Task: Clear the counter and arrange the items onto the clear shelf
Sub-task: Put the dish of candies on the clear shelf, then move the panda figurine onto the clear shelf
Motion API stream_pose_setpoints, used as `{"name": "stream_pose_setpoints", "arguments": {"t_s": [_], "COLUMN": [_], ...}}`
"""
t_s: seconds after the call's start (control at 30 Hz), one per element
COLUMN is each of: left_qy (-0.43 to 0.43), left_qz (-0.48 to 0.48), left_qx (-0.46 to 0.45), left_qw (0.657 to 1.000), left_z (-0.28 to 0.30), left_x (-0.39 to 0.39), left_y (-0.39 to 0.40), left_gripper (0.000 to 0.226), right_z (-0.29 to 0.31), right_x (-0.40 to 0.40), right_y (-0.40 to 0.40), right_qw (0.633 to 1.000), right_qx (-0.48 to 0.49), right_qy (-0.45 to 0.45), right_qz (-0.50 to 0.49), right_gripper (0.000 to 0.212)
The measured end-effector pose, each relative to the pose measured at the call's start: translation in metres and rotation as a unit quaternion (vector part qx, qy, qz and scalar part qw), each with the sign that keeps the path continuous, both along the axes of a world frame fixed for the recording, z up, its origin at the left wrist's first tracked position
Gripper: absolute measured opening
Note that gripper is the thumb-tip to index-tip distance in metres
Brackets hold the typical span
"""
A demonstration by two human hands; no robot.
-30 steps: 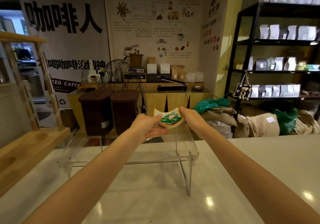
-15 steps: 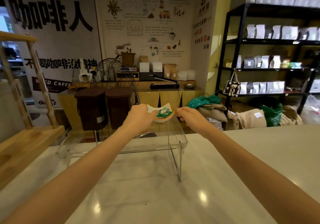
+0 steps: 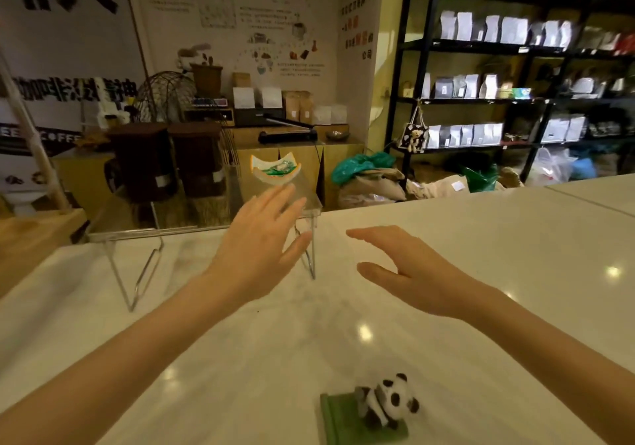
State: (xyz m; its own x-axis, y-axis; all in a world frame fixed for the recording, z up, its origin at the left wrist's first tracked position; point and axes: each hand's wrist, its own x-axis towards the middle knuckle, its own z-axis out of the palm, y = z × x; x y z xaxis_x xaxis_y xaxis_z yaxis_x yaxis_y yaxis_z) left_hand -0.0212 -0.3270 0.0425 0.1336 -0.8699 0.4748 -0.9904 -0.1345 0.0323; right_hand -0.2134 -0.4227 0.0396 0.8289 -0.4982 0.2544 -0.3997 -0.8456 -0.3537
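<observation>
Where half a second ago both hands gripped the small curved ceramic dish with orange rim and green wrapped sweets (image 3: 276, 171), now sits unheld on the right end of the clear acrylic shelf with bent wire legs (image 3: 144, 235), both hands drawn back and empty. Reads as one item placed: dish up on the shelf top, near its right edge, level as far as can be told through the blur. Leaves most of the shelf surface to the left of the dish bare and free for more.

Going left to right: pale wooden rack (image 3: 31, 238) at the far left edge, then the clear shelf standing on the white marble-look table (image 3: 498, 272) at its far side. Left hand (image 3: 264, 238), fingers spread and loose, palm down, hangs in front of the shelf's right end, just below the dish and not touching it, holding nothing. Right hand (image 3: 405, 269), likewise slack and empty, fingers pointing left, thumb underneath, hovers over the bare table to the right of the shelf leg, apart from everything.

Near the lower edge, closer to the body, lies a small black-and-white plush panda on a green mat (image 3: 374, 410), somewhat blurred, on the table and well apart from both hands. Looks the likely next piece to lift to the shelf, judged from the task; soft and light, an easy one-hand pick.
</observation>
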Motion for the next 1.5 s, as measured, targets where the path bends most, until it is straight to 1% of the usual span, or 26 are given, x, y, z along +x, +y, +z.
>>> {"name": "stream_pose_setpoints", "arguments": {"t_s": [0.07, 0.13, 0.17, 0.27, 0.37, 0.43, 0.5, 0.6, 0.7, 0.8, 0.9, 1.0, 1.07, 1.17, 1.23, 1.33, 1.5], "left_qy": [-0.033, -0.079, -0.085, -0.087, -0.105, -0.084, -0.045, 0.023, 0.029, 0.085, 0.084, 0.083, 0.088, 0.104, 0.113, 0.111, 0.114], "left_qz": [-0.024, -0.030, -0.034, -0.073, -0.098, -0.114, -0.130, -0.160, -0.174, -0.186, -0.189, -0.189, -0.183, -0.169, -0.156, -0.140, -0.113], "left_qx": [0.013, 0.055, 0.078, 0.133, 0.185, 0.199, 0.191, 0.163, 0.130, 0.139, 0.166, 0.150, 0.144, 0.131, 0.112, 0.076, 0.029], "left_qw": [0.999, 0.995, 0.993, 0.985, 0.972, 0.970, 0.972, 0.973, 0.976, 0.969, 0.964, 0.967, 0.968, 0.971, 0.975, 0.981, 0.987], "left_z": [-0.019, -0.040, -0.050, -0.076, -0.087, -0.091, -0.095, -0.099, -0.097, -0.093, -0.088, -0.078, -0.066, -0.047, -0.033, -0.012, 0.023], "left_x": [-0.013, -0.024, -0.028, -0.040, -0.049, -0.053, -0.056, -0.061, -0.066, -0.066, -0.063, -0.055, -0.048, -0.037, -0.028, -0.011, 0.020], "left_y": [0.021, 0.040, 0.049, 0.073, 0.087, 0.092, 0.095, 0.097, 0.095, 0.092, 0.090, 0.084, 0.079, 0.071, 0.065, 0.054, 0.032], "left_gripper": [0.057, 0.053, 0.051, 0.052, 0.056, 0.059, 0.060, 0.056, 0.051, 0.057, 0.061, 0.066, 0.063, 0.049, 0.044, 0.042, 0.041], "right_z": [-0.009, -0.017, -0.022, -0.033, -0.040, -0.043, -0.045, -0.052, -0.054, -0.052, -0.047, -0.034, -0.022, -0.003, 0.009, 0.028, 0.055], "right_x": [-0.019, -0.033, -0.039, -0.052, -0.058, -0.060, -0.061, -0.060, -0.058, -0.055, -0.052, -0.047, -0.039, -0.024, -0.012, 0.008, 0.046], "right_y": [0.016, 0.029, 0.034, 0.045, 0.052, 0.056, 0.059, 0.062, 0.062, 0.059, 0.053, 0.045, 0.041, 0.032, 0.024, 0.010, -0.015], "right_qw": [1.000, 0.998, 0.998, 0.994, 0.986, 0.982, 0.982, 0.984, 0.986, 0.986, 0.986, 0.986, 0.987, 0.988, 0.989, 0.989, 0.991], "right_qx": [-0.004, -0.001, 0.009, 0.068, 0.128, 0.140, 0.137, 0.116, 0.101, 0.098, 0.102, 0.111, 0.111, 0.123, 0.128, 0.129, 0.102], "right_qy": [0.027, 0.051, 0.062, 0.080, 0.097, 0.114, 0.116, 0.116, 0.116, 0.117, 0.117, 0.101, 0.094, 0.070, 0.049, 0.012, -0.047], "right_qz": [0.011, 0.019, 0.023, 0.036, 0.047, 0.054, 0.061, 0.068, 0.066, 0.065, 0.062, 0.065, 0.064, 0.062, 0.062, 0.068, 0.074], "right_gripper": [0.051, 0.051, 0.051, 0.049, 0.051, 0.052, 0.053, 0.050, 0.042, 0.038, 0.036, 0.036, 0.037, 0.041, 0.039, 0.036, 0.037]}}
